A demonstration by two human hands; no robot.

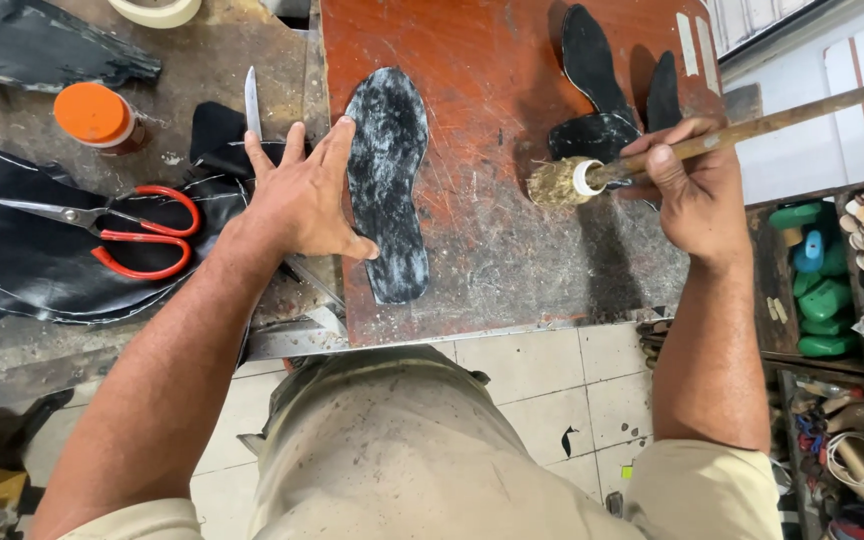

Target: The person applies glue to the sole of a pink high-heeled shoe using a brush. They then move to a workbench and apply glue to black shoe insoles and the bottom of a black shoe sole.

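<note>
sole (388,185), dark and scuffed, lies on the red board (492,90) near the bench's front edge. left hand (299,200) flat, fingers spread, pinning its left side. right hand (697,190) clamped on a long brush (652,150), bristles just right of the sole. red scissors (132,232) rest toward the left edge.

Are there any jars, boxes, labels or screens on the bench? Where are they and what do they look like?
Jar: round with an orange lid, top left, above the red scissors.
Tape roll: cream ring, at the top edge.
Tape strips: pale, stuck on the red board's top right corner.
No boxes or screens show.
</note>
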